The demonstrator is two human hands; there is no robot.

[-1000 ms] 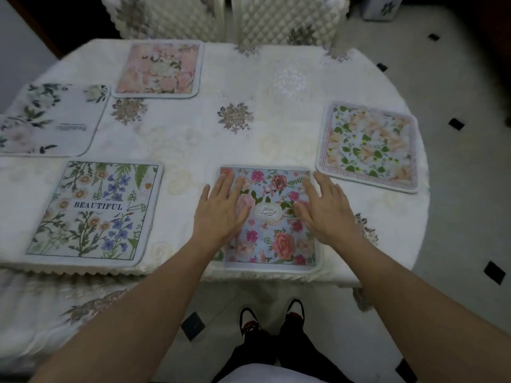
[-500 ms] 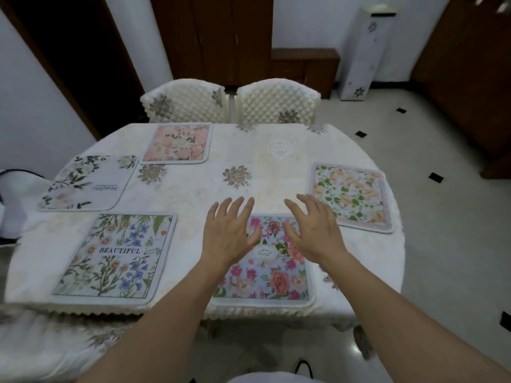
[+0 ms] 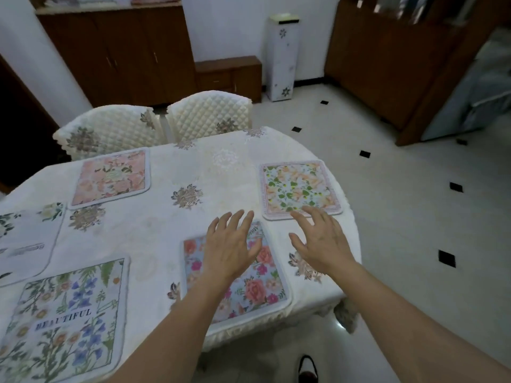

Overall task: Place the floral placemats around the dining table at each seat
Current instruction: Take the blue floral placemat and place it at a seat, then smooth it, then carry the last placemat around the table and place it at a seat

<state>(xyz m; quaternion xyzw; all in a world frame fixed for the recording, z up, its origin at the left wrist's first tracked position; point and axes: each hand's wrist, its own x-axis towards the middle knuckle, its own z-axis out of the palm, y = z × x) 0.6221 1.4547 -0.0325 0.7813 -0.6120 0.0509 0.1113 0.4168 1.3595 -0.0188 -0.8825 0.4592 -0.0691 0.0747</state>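
Several floral placemats lie flat on the white-clothed dining table (image 3: 154, 239). A blue mat with pink roses (image 3: 260, 288) sits at the near edge. My left hand (image 3: 231, 246) hovers over it, fingers spread, holding nothing. My right hand (image 3: 322, 239) hangs open just right of that mat, its fingertips near the front edge of a peach and green mat (image 3: 300, 189). A pink mat (image 3: 110, 176) lies at the far side, a white leafy mat (image 3: 25, 241) at the left, and a "BEAUTIFUL" mat (image 3: 66, 322) at the near left.
Two quilted cream chairs (image 3: 154, 125) stand behind the table's far edge. Brown cabinets (image 3: 116, 53) line the back wall, with a tall white stand (image 3: 282, 56) beside them. Tiled floor (image 3: 414, 230) opens to the right. My shoe (image 3: 307, 369) shows below the table edge.
Both hands have lifted off the blue rose mat and now hover with spread fingers. My view has swung up and to the right, and my right hand has shifted off the mat.
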